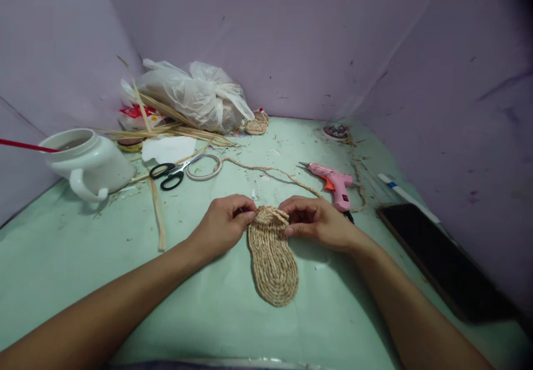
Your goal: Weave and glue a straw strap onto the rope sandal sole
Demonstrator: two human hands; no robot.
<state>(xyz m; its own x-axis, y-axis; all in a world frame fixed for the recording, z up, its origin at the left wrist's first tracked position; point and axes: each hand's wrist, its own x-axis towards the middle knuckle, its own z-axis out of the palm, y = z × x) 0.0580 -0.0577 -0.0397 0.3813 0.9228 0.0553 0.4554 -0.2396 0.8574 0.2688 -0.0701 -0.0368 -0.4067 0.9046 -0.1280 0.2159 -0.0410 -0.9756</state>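
In the head view, your left hand [225, 223] pinches the left side of a woven sole [272, 267] at its far end, thumb against forefinger. Your right hand [318, 223] holds the opposite side by the thumb and fingers, at the end of a woven band [270, 217] that crosses the sole. The sole lies near the middle of the green surface [187, 314], its rounded heel towards the near edge. Towards the right edge you have a pink glue gun [333, 181] just beyond your right hand, and a dark phone [441, 259] along that edge. Scissors [172, 174] touch a ring of tape [204, 168] left of centre; a white pitcher [94, 161] stands by the left edge. A plastic bag [195, 95] sits towards the far left corner, beside a small woven slipper [257, 123] at the far edge.
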